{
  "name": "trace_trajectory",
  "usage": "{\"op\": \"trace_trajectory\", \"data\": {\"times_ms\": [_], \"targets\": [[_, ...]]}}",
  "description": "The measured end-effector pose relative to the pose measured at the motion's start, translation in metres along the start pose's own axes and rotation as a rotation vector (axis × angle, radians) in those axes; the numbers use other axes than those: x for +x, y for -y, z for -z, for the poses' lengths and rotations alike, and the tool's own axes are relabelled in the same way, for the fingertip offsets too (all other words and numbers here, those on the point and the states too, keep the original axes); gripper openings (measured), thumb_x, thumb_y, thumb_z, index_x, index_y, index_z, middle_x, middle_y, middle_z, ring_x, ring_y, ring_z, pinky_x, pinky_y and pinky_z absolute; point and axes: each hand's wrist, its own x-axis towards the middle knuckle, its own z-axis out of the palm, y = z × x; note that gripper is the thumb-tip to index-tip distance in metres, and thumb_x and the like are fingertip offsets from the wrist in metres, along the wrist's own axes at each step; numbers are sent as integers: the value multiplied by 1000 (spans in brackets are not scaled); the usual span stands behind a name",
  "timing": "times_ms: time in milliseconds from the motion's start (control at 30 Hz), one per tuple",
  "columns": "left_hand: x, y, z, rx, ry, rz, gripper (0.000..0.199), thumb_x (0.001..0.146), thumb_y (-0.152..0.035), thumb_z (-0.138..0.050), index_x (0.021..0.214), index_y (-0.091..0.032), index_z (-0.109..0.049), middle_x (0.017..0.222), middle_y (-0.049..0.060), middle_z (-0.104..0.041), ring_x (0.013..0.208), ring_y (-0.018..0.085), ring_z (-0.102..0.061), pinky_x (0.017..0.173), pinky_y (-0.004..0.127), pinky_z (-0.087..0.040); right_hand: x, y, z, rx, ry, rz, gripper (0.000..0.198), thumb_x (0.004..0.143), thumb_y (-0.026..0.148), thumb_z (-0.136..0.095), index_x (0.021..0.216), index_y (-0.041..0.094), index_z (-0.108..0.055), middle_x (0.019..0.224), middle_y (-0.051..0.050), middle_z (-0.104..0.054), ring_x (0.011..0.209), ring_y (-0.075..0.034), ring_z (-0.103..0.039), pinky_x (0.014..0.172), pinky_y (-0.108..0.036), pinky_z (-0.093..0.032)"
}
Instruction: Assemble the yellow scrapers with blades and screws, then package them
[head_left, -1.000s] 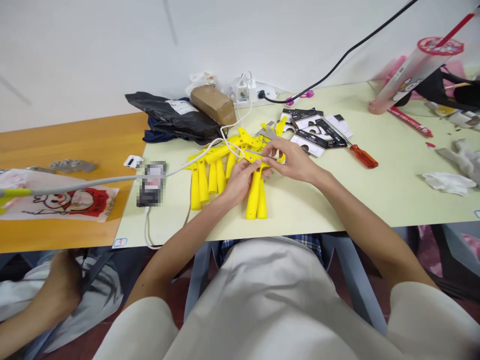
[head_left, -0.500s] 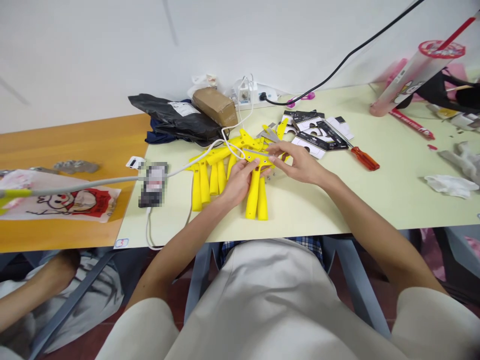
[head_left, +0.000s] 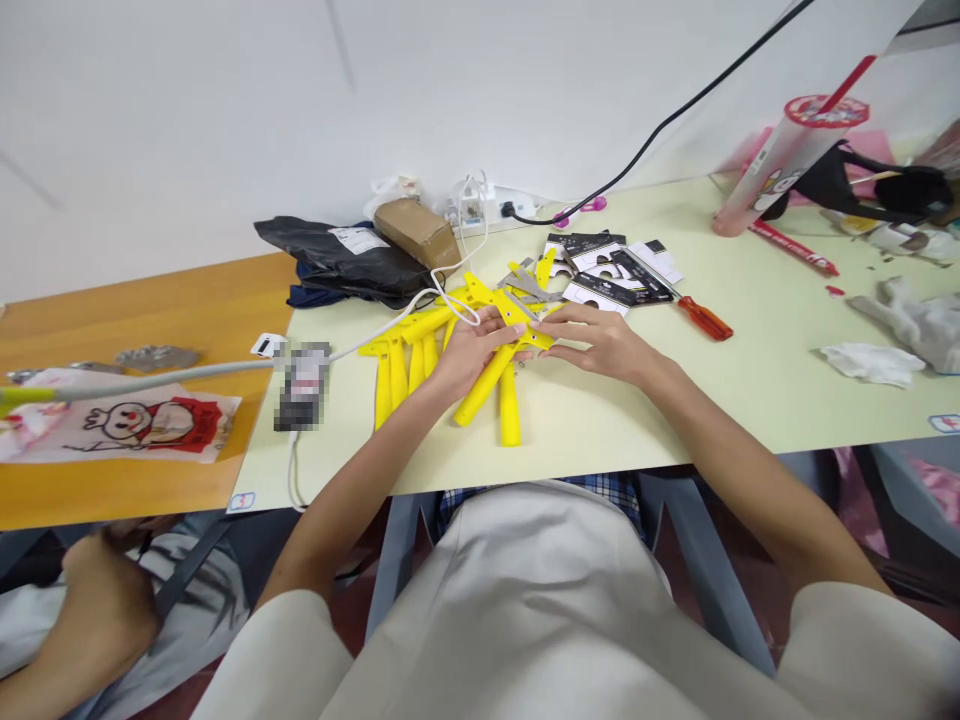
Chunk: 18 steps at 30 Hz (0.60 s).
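Observation:
My left hand (head_left: 469, 352) is closed round the head of a yellow T-shaped scraper (head_left: 484, 388), its handle slanting down toward the table's front edge. A thin metal strip lies along the scraper's head. My right hand (head_left: 600, 340) pinches the head's right end, thumb below and fingers above. Behind the held piece, another yellow handle (head_left: 509, 415) points toward me. Several more yellow scrapers (head_left: 382, 385) lie in a pile left of and beyond my hands. Grey metal blades (head_left: 521, 284) rest behind my fingers. Tiny metal bits lie beneath, partly hidden.
A red-handled screwdriver (head_left: 705, 318) lies beside black-and-white cards (head_left: 600, 290). Behind are a black plastic bag (head_left: 337, 262), a brown box (head_left: 417, 232) and a power strip (head_left: 517, 203). A white cable (head_left: 390, 328) crosses leftward. A tall cup (head_left: 787, 165) stands right. Another person's arm (head_left: 112, 610) shows lower left.
The held scraper has turned, its handle swinging from nearly straight toward me to slanting left. Both hands stay on its head. The view has shifted slightly to the right.

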Motion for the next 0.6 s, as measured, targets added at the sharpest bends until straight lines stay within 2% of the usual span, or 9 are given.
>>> {"op": "trace_trajectory", "data": {"times_ms": [133,233,333,500,600], "targets": [[17,-16,-3,76,37,55,52,73,-21,-103,108,-20,-64,94,0,-80,83,16,-79,83,35,-73,-6,-10,4,-135,-71,70,32,114,26,-62,140,29,-79,124,-15,-82,108,-27,-79,91,-45,-69],[29,-27,-6,169,125,82,51,74,-25,-104,107,-20,-65,95,2,-80,81,16,-79,77,33,-72,-7,-14,8,-226,-164,59,35,113,21,-55,134,34,-81,121,-12,-80,104,-26,-77,86,-45,-69],[36,-36,-9,210,207,101,50,74,-30,-105,104,-19,-66,97,5,-81,81,19,-80,71,32,-70,-6,-14,12,-266,-216,65,34,111,20,-59,130,37,-81,124,-10,-78,110,-27,-76,91,-49,-69],[37,-48,-10,293,272,169,53,68,-31,-109,100,-17,-68,94,6,-79,79,18,-79,69,30,-68,-3,-8,12,-277,-262,215,34,107,20,-67,134,37,-78,131,-10,-79,118,-28,-77,95,-51,-68],[37,-50,-7,355,305,130,49,68,-33,-108,96,-17,-71,95,6,-78,81,19,-79,71,31,-69,-3,-7,10,-286,-207,168,31,109,20,-62,129,36,-79,129,-10,-81,117,-27,-77,96,-52,-67]]}}
